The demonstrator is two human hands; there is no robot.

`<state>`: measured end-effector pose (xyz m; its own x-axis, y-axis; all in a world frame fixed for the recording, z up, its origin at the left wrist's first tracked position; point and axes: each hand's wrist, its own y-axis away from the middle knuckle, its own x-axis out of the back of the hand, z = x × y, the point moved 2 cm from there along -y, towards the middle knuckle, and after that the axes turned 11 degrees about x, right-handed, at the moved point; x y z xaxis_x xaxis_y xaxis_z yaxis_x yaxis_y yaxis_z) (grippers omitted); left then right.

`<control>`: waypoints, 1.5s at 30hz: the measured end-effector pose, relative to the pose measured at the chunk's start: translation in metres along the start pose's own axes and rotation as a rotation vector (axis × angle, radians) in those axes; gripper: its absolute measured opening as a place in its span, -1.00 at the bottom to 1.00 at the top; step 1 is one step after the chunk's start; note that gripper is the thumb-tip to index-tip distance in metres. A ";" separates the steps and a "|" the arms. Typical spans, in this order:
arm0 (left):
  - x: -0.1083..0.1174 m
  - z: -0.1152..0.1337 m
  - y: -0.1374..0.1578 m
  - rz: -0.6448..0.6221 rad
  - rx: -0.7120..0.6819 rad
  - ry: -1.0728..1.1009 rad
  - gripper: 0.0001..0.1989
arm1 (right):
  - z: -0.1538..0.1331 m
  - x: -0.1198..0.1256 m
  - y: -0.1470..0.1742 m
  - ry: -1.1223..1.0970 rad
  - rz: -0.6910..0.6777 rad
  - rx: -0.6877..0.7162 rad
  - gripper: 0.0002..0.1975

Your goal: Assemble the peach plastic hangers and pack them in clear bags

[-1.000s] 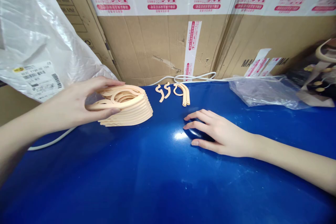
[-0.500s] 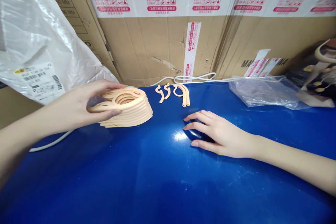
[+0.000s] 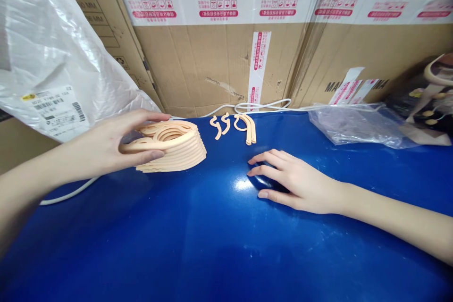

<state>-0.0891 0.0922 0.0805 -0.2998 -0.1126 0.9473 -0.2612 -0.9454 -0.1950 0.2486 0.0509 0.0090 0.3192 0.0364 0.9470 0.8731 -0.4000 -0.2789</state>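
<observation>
Around the left end of a neat stack of cream-coloured, curved flat plastic pieces, my left hand is closed, with the thumb along the near side and the fingers over the far side. The stack's left end is hidden by the hand. My right hand lies on the blue tabletop with its fingers apart, holding nothing. Beyond it, towards the boxes, are two small S-shaped cream hooks and a few longer curved cream pieces, one with a loop. Neither hand touches these.
Large taped cardboard boxes stand like a wall behind the blue table. A white plastic bag with a label leans at the left. A white cable runs along the back. Clear plastic wrap and a dark bag are at the right.
</observation>
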 end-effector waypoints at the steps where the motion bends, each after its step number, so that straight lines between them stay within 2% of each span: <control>1: 0.001 0.000 0.000 -0.008 0.017 0.004 -0.21 | 0.000 0.000 0.000 0.002 -0.002 -0.003 -0.66; 6: 0.007 -0.011 -0.001 -0.005 0.125 -0.005 0.03 | 0.000 0.000 0.000 0.009 -0.009 -0.004 -0.66; 13: 0.013 -0.049 -0.006 0.072 0.044 -0.087 0.02 | 0.000 0.000 0.000 0.005 -0.010 -0.006 -0.66; 16: 0.015 -0.051 -0.007 0.131 0.025 -0.086 0.03 | 0.000 -0.001 0.000 0.005 -0.010 -0.007 -0.66; 18: 0.017 -0.041 -0.005 0.178 0.021 -0.059 -0.03 | 0.000 -0.001 0.000 0.005 -0.009 -0.006 -0.66; 21: 0.016 -0.005 0.003 0.294 -0.051 -0.019 -0.23 | 0.000 -0.001 0.000 0.007 -0.007 -0.003 -0.66; 23: 0.009 0.028 0.014 0.451 -0.181 -0.067 -0.30 | 0.000 0.000 0.000 0.007 -0.007 -0.003 -0.66; 24: 0.003 0.044 0.020 0.479 -0.256 -0.060 -0.39 | 0.000 0.000 0.000 0.007 -0.008 -0.004 -0.66; 26: -0.015 0.070 0.033 0.438 -0.382 -0.012 -0.52 | 0.000 0.000 0.000 0.006 -0.009 -0.006 -0.67; 29: -0.050 0.094 0.047 0.195 -0.507 -0.026 -0.53 | 0.000 -0.001 0.000 0.004 -0.002 -0.007 -0.67; 31: -0.069 0.099 0.052 0.051 -0.574 -0.028 -0.53 | 0.000 -0.001 0.000 0.002 0.009 -0.008 -0.66; 34: -0.085 0.095 0.054 -0.099 -0.563 -0.005 -0.50 | -0.001 0.000 -0.002 0.014 0.009 -0.011 -0.67; 40: -0.093 0.088 0.052 -0.174 -0.393 0.053 -0.52 | 0.003 0.013 -0.010 0.092 -0.007 -0.042 -0.65; 45: -0.096 0.102 0.039 -0.097 -0.330 -0.077 -0.46 | 0.036 0.018 -0.028 0.193 0.055 -0.173 -0.66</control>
<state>0.0232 0.0355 0.0075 -0.1924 -0.0616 0.9794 -0.5714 -0.8043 -0.1628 0.2429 0.0955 0.0278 0.2736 -0.1579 0.9488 0.7750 -0.5481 -0.3146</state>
